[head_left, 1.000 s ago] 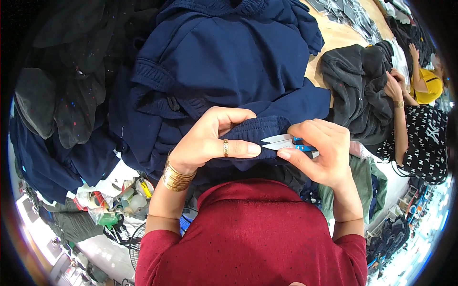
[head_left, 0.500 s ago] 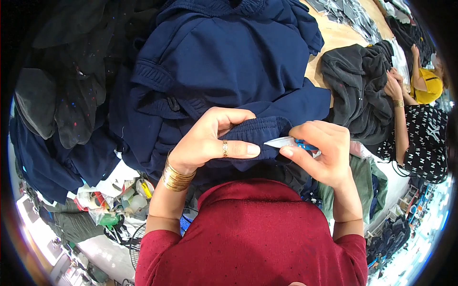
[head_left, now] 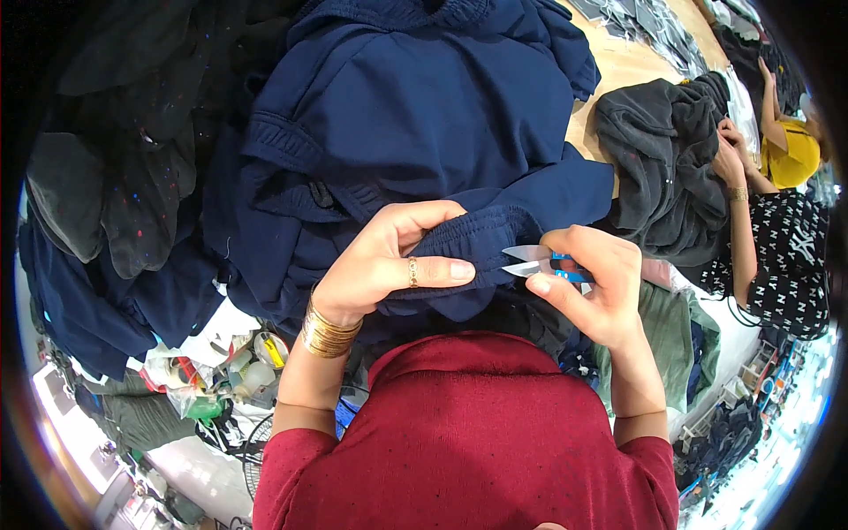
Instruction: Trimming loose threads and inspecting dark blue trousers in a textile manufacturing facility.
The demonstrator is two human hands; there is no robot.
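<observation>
My left hand [head_left: 389, 256] pinches the gathered elastic edge of a navy blue garment [head_left: 424, 106], thumb on top and the fingers curled beneath. In my right hand [head_left: 596, 274] are small blue-handled thread snips [head_left: 528, 261], their two pointed blades spread apart. The blade tips point left, over the stitched elastic band [head_left: 481, 237]. Whether the tips touch the cloth or a thread, I cannot tell. The rest of the garment lies heaped on the table beyond my hands.
Black garments [head_left: 115, 177] pile up at left. A dark grey garment [head_left: 662, 168] lies at right, beside a person [head_left: 768, 247] in patterned black; another in yellow [head_left: 791, 155] works farther off. Grey scraps [head_left: 649, 35] lie on the wooden table [head_left: 618, 62]. A plastic bag of bits [head_left: 199, 389] sits lower left.
The snips' blades have gone from closed together to spread apart, and my right hand has shifted slightly. My left hand has moved a little left, still gripping the elastic edge.
</observation>
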